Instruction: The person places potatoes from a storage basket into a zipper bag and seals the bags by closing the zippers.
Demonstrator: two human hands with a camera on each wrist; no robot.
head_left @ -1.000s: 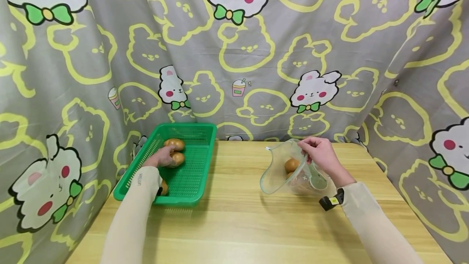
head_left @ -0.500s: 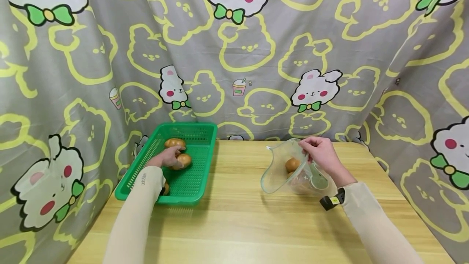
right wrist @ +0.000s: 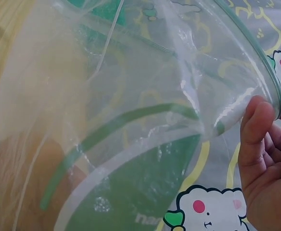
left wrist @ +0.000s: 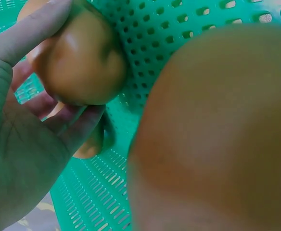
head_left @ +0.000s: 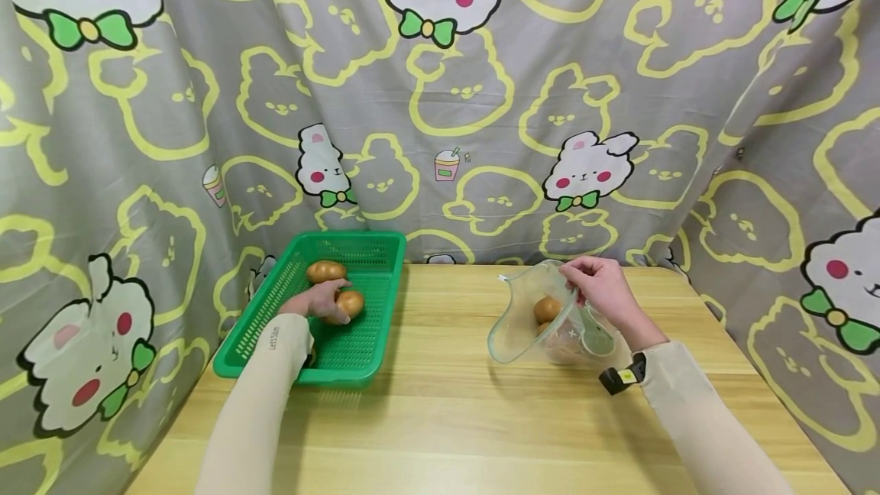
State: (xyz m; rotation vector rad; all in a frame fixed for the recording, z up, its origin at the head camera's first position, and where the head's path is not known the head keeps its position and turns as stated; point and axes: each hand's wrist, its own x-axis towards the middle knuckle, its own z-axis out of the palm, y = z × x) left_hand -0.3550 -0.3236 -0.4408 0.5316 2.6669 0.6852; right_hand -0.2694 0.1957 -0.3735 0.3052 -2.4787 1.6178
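Observation:
In the head view, my left hand [head_left: 315, 302] is inside a green basket [head_left: 381, 327], its thumb and fingers curled round a glossy brown potato [head_left: 351, 304]. The left wrist view shows this potato [left wrist: 90, 60] as lumpy and dimpled. Another potato [head_left: 326, 272] lies behind it, and one more is mostly hidden by my left wrist. At right, my right hand [head_left: 605, 290] pinches the rim of a clear zip bag [head_left: 519, 319], holding its mouth apart. Brown potatoes [head_left: 548, 310] show through the bag. Its green print [right wrist: 126, 187] is visible in the right wrist view.
Both the basket and bag stand on a light wooden table [head_left: 440, 418]. A grey patterned curtain [head_left: 481, 228] hangs behind and at both sides. In the left wrist view, a large blurred potato [left wrist: 217, 134] is close to the camera.
My left hand has shifted slightly right within the basket, bringing the gripped potato away from the one behind it. My right hand and the bag have stayed in place.

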